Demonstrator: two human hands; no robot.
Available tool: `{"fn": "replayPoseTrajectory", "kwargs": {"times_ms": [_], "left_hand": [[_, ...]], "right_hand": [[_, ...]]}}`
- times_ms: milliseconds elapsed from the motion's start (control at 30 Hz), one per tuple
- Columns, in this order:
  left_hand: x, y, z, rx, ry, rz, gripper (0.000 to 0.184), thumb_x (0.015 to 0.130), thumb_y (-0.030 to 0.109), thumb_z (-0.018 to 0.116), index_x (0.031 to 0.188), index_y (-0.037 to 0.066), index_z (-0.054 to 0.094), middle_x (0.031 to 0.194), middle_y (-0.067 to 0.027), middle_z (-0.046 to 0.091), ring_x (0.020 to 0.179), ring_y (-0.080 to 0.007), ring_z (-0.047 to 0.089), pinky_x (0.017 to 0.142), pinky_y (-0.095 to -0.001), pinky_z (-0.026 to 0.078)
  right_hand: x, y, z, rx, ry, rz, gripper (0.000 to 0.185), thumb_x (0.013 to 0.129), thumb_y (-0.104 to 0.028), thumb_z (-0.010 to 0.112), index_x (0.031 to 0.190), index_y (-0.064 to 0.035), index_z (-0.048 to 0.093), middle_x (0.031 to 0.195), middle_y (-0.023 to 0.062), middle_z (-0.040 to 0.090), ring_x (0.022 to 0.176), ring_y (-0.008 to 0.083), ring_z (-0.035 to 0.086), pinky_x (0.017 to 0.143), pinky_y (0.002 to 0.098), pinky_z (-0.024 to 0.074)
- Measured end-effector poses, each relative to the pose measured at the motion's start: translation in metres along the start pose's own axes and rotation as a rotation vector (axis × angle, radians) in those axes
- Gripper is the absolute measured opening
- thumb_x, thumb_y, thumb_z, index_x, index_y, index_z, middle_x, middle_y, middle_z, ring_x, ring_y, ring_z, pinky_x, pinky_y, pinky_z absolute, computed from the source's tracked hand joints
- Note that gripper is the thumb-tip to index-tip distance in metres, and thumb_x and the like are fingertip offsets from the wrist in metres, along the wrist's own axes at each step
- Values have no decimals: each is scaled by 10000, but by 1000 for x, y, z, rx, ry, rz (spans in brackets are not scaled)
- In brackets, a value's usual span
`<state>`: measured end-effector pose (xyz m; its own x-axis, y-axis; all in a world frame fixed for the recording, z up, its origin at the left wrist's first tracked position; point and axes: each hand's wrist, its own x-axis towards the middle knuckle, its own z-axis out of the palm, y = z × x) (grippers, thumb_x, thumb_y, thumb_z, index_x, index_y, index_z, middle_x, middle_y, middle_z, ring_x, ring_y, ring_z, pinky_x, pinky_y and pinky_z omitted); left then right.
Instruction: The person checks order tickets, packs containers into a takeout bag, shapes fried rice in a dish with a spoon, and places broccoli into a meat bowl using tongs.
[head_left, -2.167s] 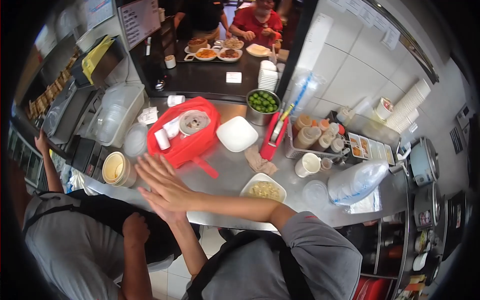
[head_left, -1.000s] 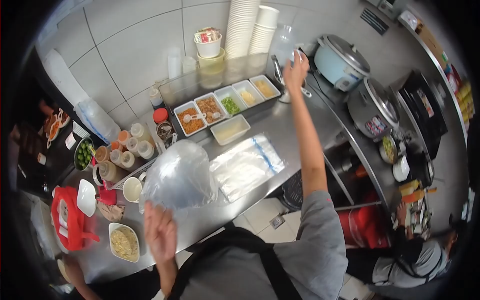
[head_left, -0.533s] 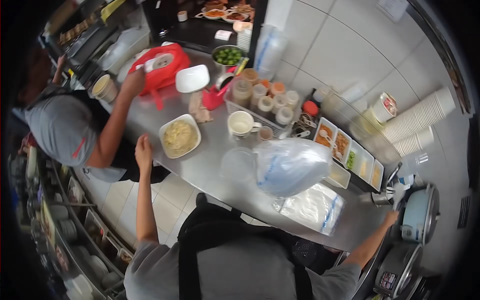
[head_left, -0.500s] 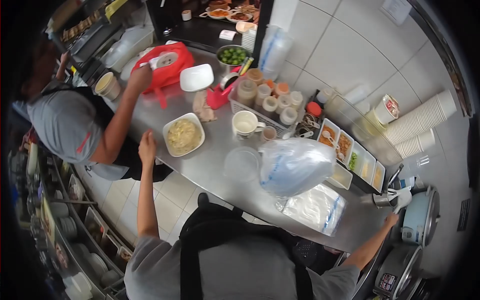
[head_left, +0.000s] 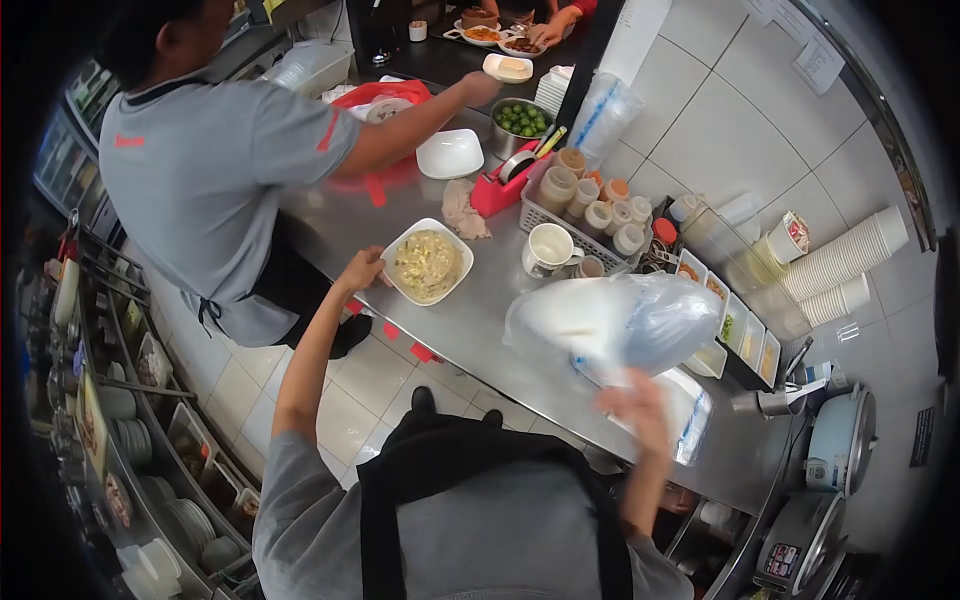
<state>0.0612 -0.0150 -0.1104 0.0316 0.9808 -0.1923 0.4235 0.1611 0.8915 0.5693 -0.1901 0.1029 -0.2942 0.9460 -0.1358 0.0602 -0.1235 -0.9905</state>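
My left hand (head_left: 365,270) is at the near left edge of a square white bowl (head_left: 464,272), its fingers closed on the rim. Pale, creamy food with yellowish bits (head_left: 428,265) fills the bowl, which stands near the counter's front edge. My right hand (head_left: 637,408), smeared by motion, is over the front edge of the counter. Nearest to it are a puffed clear plastic bag (head_left: 660,320) and a flat stack of clear bags (head_left: 692,420). Whether it holds anything cannot be made out.
A co-worker (head_left: 230,170) stands at left, arm stretched toward a small white dish (head_left: 508,68). On the steel counter (head_left: 480,335) are an empty white dish (head_left: 450,153), a red tape dispenser (head_left: 497,190), a mug (head_left: 546,250), a bottle basket (head_left: 535,215) and a pot of green limes (head_left: 521,120).
My left hand has reached the bowl's rim. My right hand has swung left from a handle near the cookers to beside the bags. The co-worker's arm has extended toward the pass-through. The view has shifted.
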Motion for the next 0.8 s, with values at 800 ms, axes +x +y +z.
{"fn": "replayPoseTrajectory", "kwargs": {"times_ms": [800], "left_hand": [[-84, 61, 64, -809, 124, -269, 470, 829, 62, 414, 1280, 84, 284, 781, -174, 645, 358, -20, 291, 343, -192, 243]], "right_hand": [[203, 33, 166, -1170, -27, -292, 507, 808, -56, 413, 1287, -220, 415, 911, 235, 535, 751, 426, 590, 651, 502, 477]]}}
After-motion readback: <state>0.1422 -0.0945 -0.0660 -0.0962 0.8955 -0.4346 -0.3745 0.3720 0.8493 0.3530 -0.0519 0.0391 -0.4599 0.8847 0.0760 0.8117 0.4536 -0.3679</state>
